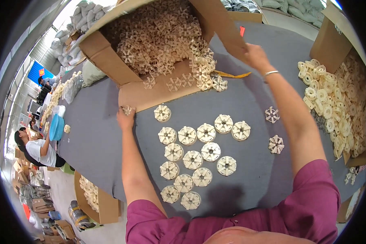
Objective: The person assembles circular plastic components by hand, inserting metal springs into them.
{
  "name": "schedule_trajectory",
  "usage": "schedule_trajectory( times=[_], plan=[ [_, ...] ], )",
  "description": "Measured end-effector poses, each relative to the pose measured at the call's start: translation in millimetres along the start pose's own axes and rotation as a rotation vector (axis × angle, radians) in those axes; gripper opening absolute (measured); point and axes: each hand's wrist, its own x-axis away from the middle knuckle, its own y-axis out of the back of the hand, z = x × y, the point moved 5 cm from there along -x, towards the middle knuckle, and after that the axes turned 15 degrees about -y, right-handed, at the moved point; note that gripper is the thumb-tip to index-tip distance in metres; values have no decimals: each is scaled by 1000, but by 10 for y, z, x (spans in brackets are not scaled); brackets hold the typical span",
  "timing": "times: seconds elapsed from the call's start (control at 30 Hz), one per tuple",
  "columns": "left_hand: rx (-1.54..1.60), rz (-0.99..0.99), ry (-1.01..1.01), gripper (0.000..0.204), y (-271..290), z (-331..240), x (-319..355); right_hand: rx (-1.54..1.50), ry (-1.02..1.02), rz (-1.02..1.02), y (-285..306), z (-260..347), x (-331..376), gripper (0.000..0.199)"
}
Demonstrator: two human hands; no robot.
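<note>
Beyond the left edge of the grey table (pixel 97 118) lie a pale floor (pixel 110 232), a light wall (pixel 40 49) and a blue panel (pixel 35 75), all brightly lit.

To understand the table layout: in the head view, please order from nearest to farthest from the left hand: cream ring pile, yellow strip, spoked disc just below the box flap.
1. Spoked disc: just right of the left hand.
2. Yellow strip: farther right, beside the box flap.
3. Cream ring pile: at the far right.
</note>
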Motion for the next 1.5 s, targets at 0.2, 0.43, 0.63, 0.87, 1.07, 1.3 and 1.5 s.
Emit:
schedule_trajectory(
  times=[0.2,0.43,0.63,0.87,1.07,1.3,1.5],
  plan=[
    [46,28,7,84,99,-454,212,135,26,98,505,-531,46,24],
    [146,50,-18,79,70,-848,451,115,-27,81,1050,-1109,-79,27],
    [381,92,-90,78,22,-1558,614,180,-96,31,1306,-1799,-225,31],
    [546,244,-254,70,-130,-1967,707,145,-323,8,1652,-2329,-48,38],
    [655,39,-228,57,238,-1537,523,-151,-4,-343,1489,-1221,1322,41],
    [563,456,-825,65,786,-3402,1768,-484,149,256,1373,-243,3861,40],
    [490,537,-1173,85,305,-4454,2773,-571,44,21,1347,-250,3863,58]
  ],
)
